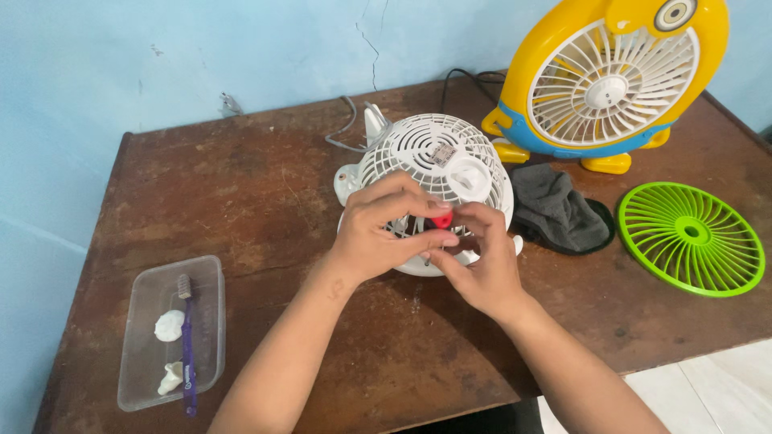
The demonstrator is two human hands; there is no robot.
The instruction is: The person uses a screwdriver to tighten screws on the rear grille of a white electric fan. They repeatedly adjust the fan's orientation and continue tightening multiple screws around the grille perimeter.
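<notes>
Near left on the counter [265,209] sits a clear plastic tray [145,297], and inside it lie a purple toothbrush [188,345] with its bristled head at the far end, plus two white wads [169,325], one round and one smaller nearer the front. The toothbrush handle pokes just past the tray's near rim.

Centre of the counter now: the white fan [438,173] lies tipped over with its domed back grille facing up, slotted ribs all round, a small grey label on top and a round white knob towards the right. A grey cord [344,128] trails from it towards the far wall.

Both hands are on its near side. The left hand [382,233] curls over the grille, its grip closed with fingertips pressing a small red part [442,219]. The right hand [482,265] meets it from the right, thumb and fingers pinched at that same red part.

To the right lie a dark grey cloth [555,209] and, further right, a loose green fan grille [691,239] flat on the counter. At the far right stands a yellow and blue fan [611,80], upright.
</notes>
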